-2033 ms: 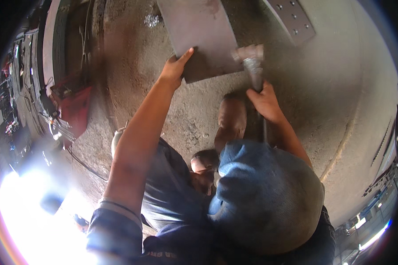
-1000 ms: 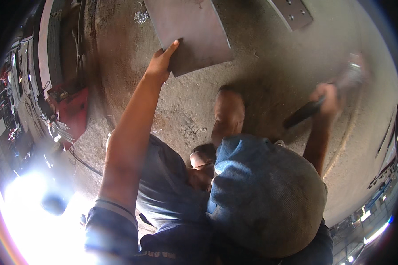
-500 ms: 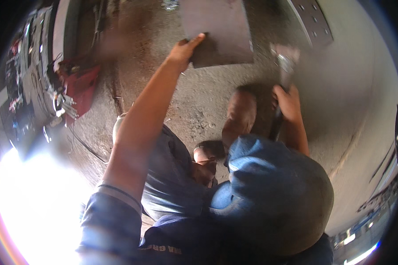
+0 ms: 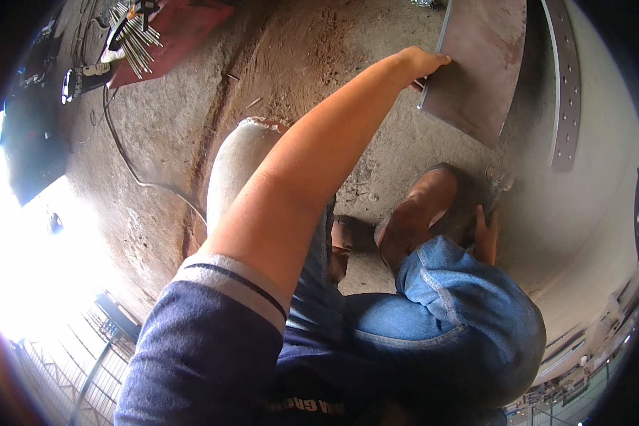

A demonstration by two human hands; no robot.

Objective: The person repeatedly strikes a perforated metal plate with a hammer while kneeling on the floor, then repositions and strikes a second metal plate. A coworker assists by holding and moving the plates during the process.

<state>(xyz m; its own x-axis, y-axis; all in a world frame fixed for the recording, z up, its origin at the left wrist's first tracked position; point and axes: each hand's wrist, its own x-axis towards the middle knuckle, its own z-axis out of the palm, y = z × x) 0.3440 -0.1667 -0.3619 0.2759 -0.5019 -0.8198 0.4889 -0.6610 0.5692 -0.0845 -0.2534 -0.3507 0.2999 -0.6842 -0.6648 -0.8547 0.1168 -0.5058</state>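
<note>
My left hand (image 4: 424, 65) grips the left edge of a flat brown-grey metal plate (image 4: 479, 67), thumb on top and fingers curled beneath. My left arm reaches far forward across the view. Low on the right, my right hand (image 4: 484, 234) is partly hidden behind my raised knee. It is closed around a hand tool whose shiny metal head (image 4: 501, 177) is smeared by motion; its exact kind is unclear. The tool's head is near the plate's near corner, apart from it.
A long metal strip with a row of holes (image 4: 564, 92) lies right of the plate. My brown boot (image 4: 427, 206) stands just below it. At the upper left are a red container (image 4: 170, 42), a bundle of thin rods (image 4: 136, 42) and a dark cable (image 4: 131, 170) on the rough floor.
The view has swung, so the plate and my left hand appear farther right and the plate is turned. My right hand has become mostly hidden by my knee. Both grips are kept.
</note>
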